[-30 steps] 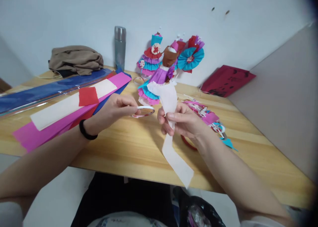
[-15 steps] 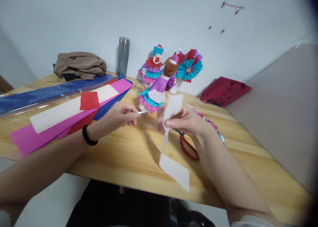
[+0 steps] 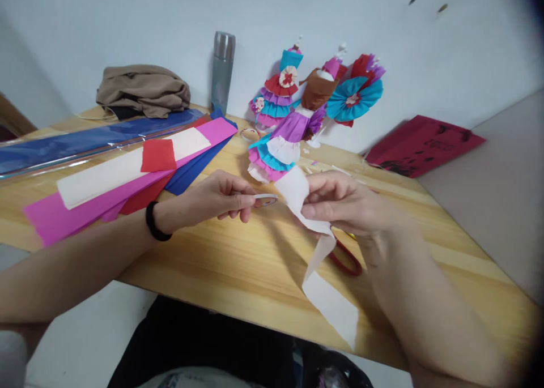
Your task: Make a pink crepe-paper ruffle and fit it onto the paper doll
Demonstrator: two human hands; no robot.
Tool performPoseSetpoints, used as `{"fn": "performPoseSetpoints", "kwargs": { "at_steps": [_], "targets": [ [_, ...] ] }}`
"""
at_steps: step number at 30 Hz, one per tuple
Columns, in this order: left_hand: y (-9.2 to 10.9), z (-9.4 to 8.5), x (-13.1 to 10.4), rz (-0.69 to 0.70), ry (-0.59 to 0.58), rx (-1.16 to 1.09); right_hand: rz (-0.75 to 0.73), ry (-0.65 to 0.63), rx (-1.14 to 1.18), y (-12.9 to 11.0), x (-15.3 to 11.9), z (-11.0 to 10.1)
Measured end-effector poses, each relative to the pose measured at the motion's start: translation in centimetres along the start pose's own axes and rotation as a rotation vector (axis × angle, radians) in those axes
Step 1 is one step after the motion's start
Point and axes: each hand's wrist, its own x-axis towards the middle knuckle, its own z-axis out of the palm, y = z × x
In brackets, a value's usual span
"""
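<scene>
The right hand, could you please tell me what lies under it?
Under the right hand, part of a red looped handle shows against the wooden table; what it joins is covered.

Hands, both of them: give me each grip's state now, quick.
Left hand: closed, holding a thin ring by its edge.
Right hand: closed, pinching a white paper strip.
</scene>
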Motion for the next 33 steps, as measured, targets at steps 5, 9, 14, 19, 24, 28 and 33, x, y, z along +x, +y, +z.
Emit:
{"fn": "performPoseSetpoints", "kwargs": {
  "at_steps": [5,9,14,19,24,28,33],
  "targets": [
    [-0.6,0.1,0.2,0.029,-0.017,0.032,0.018,0.070,-0.231,-0.4,0.3,1.4],
    [-0.7,0.3,0.3,0.046,-0.018,0.051,-0.037,0.180,-0.335,0.4,1.0,2.0],
    [-0.3,0.3,0.0,0.038,-0.029,0.000,0.022,0.165,-0.397,1.5,1.5,1.6],
    [0.1,0.2,-0.2,0.074,-0.119,-0.048,0.050,0.132,-0.292,1.8,1.6,0.8],
    [-0.1,-0.1,-0.2,0.088,-0.085,-0.021,0.006,0.086,-0.215,1.7,1.3,-0.1],
    [0.0,-0.2,-0.2,0.109,-0.080,0.066,-0.033,0.088,-0.201,1.2,0.4,-0.6],
    [0.3,-0.1,-0.2,0.108,-0.051,0.168,-0.080,0.035,-0.259,0.2,-0.6,-1.0]
  ]
}}
